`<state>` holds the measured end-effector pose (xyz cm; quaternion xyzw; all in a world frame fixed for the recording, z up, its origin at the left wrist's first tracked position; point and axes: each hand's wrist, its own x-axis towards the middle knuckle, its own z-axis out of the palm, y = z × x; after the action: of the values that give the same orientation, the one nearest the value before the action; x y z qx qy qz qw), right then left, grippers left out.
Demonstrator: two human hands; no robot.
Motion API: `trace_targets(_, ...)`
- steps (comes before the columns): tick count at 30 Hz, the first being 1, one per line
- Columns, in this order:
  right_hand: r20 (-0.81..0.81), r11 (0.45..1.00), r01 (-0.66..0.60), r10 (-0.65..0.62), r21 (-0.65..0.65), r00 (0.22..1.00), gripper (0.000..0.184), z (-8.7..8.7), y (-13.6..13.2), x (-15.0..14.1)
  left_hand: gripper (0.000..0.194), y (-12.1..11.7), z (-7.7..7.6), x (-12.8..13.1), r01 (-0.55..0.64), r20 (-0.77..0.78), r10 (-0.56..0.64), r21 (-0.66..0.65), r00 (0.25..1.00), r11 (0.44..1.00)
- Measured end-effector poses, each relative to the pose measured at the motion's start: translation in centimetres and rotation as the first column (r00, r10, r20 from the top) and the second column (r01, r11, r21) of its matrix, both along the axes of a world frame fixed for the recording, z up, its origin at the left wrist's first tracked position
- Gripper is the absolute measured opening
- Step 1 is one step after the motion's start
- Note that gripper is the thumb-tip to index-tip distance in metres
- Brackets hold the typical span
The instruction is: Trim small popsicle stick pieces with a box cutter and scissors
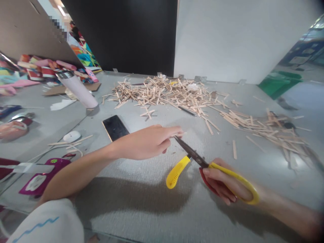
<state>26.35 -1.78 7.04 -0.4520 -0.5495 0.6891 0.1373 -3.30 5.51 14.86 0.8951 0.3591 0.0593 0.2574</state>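
My right hand (225,184) is closed round the handles of yellow-and-red scissors (192,155); the blades point up and left. My left hand (149,141) reaches in from the left, with its fingers pinched together at the blade tips, apparently on a small wooden stick piece that is too small to make out clearly. A yellow blade cover (177,172) lies on the grey table (141,202) just under the scissors. A big heap of wooden sticks (167,92) covers the far middle of the table.
A black phone (115,127) lies left of my left hand. A white tumbler (76,88), a white mouse (71,136) and a purple card (42,175) are further left. More sticks (265,125) spread to the right. A green bin (278,82) stands beyond the table.
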Motion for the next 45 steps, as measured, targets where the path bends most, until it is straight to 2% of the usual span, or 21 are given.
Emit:
trace_targets(6,0.02,0.993,-0.056,0.054,0.102,0.998,0.076,-0.5,0.4,0.6,0.043,0.3,-0.1,-0.1,0.002,0.009,-0.001,-0.069,1.0,0.998)
trace_targets(10,0.01,0.988,-0.08,0.08,0.135,0.997,0.076,-0.8,0.7,0.9,0.041,0.5,0.1,-0.1,0.003,0.085,0.013,-0.179,0.996,0.984)
trace_targets(14,-0.011,0.984,-0.065,0.068,0.165,0.998,0.08,-1.0,0.7,0.7,0.042,1.1,-0.3,-0.1,0.011,0.155,0.041,-0.319,0.987,0.948)
trace_targets(16,-0.034,0.992,-0.019,0.023,0.123,0.999,0.083,-1.2,0.7,0.4,0.049,1.5,-0.7,-0.2,-0.005,0.174,0.076,-0.374,0.982,0.927)
trace_targets(18,-0.052,0.996,0.083,-0.081,0.04,0.995,0.081,-1.4,0.8,0.0,0.055,2.0,-1.1,-0.2,-0.038,0.183,0.122,-0.405,0.975,0.913)
trace_targets(21,-0.079,0.975,0.218,-0.22,-0.034,0.972,0.073,-1.7,0.8,-0.3,0.048,2.4,-1.3,0.0,-0.092,0.193,0.195,-0.441,0.962,0.893)
trace_targets(25,-0.154,0.969,0.245,-0.246,-0.021,0.957,0.067,-1.2,0.8,-0.5,0.034,1.8,-0.6,0.6,-0.101,0.31,0.313,-0.547,0.898,0.831)
trace_targets(29,-0.15,0.979,0.199,-0.189,0.05,0.97,0.064,-0.2,0.4,-0.2,0.036,0.6,0.6,0.8,-0.056,0.414,0.408,-0.643,0.814,0.764)
trace_targets(33,-0.112,0.979,0.192,-0.183,0.071,0.977,0.062,0.6,-0.2,0.3,0.041,-0.4,1.4,0.7,-0.003,0.463,0.425,-0.673,0.778,0.739)
trace_targets(37,-0.126,0.976,0.185,-0.171,0.113,0.977,0.066,1.1,-0.4,0.5,0.042,-0.9,1.5,0.5,0.014,0.469,0.393,-0.656,0.791,0.755)
trace_targets(41,-0.111,0.973,0.184,-0.17,0.138,0.979,0.066,1.8,-0.4,1.1,0.043,-0.8,1.6,-0.1,0.004,0.461,0.291,-0.539,0.839,0.842)
trace_targets(45,-0.042,0.953,0.189,-0.184,0.236,0.982,0.066,2.2,-0.9,2.9,0.044,-0.5,2.2,-0.7,0.011,0.366,0.162,-0.428,0.916,0.904)
